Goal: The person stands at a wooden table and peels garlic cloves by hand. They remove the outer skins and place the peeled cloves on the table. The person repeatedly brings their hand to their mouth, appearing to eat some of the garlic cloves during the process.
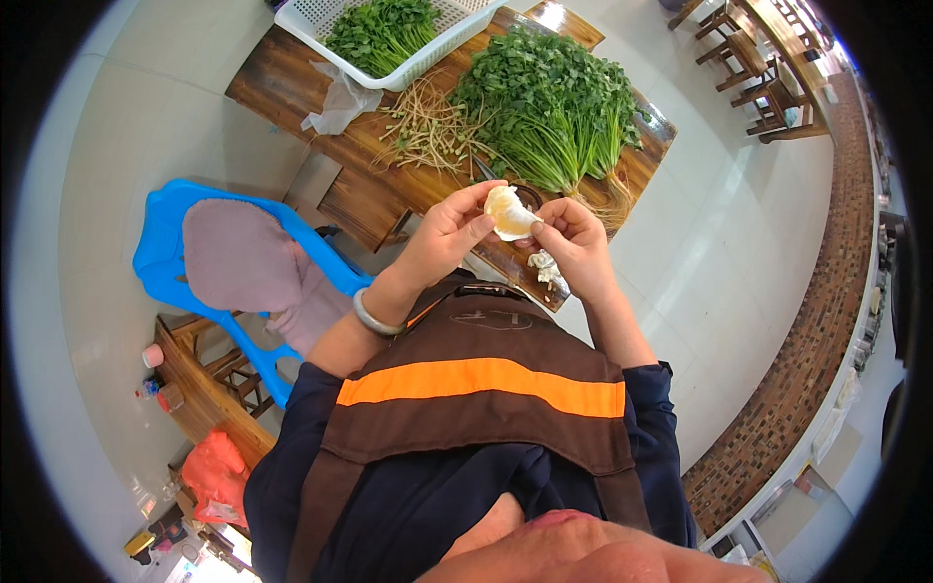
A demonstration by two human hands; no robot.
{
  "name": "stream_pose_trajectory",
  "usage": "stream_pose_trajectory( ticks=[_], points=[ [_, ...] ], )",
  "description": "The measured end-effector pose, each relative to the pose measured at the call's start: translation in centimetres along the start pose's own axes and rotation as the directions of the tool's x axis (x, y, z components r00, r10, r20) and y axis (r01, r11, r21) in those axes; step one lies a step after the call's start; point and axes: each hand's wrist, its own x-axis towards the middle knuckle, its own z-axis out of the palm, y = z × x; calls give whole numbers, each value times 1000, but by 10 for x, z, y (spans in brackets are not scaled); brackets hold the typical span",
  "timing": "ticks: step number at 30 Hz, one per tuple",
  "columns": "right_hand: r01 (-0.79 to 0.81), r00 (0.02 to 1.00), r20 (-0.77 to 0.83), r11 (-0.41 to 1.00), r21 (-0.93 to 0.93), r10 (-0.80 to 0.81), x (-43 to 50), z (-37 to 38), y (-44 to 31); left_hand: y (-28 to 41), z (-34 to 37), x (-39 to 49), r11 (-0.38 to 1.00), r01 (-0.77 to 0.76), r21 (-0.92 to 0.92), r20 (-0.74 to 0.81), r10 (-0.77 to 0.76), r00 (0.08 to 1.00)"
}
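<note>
Over the near edge of the wooden table, my left hand [446, 237] holds a pale yellow citrus segment [501, 210] partly wrapped in white pith. My right hand [579, 244] pinches the white pith at the piece's right end between thumb and finger. Beneath the hands, white peel scraps [544, 267] lie near the table corner. Just past my fingers, a metal blade [484, 168] and a dark round item show, partly hidden by my hands. Beyond them a large pile of leafy green coriander [550, 102] lies with its roots towards me.
The wooden table [280, 80] also bears a white perforated basket [408, 73] of greens, trimmed roots and stems [430, 127], and a clear plastic bag [339, 102]. To the left are a wooden stool [362, 208] and a blue plastic chair [164, 248] with a mauve cushion [240, 255].
</note>
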Motion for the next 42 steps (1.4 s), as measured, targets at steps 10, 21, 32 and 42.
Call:
stream_pose_trajectory(
  ticks=[10,21,32,42],
  points=[
    [385,871,70,588,-711,-486,-9,5,-27,16,17,-4,830,-179,528,-12,217,976],
    [421,864,207,431,-798,-460,-14,5,-47,31,33,-1,521,-322,791,136,364,922],
    [446,877,239,522,-727,-416,-14,-4,-50,43,38,0,437,-335,835,208,313,927],
    [423,872,131,588,-689,-472,-14,4,-40,44,42,1,431,-350,832,231,304,924]
  ],
)
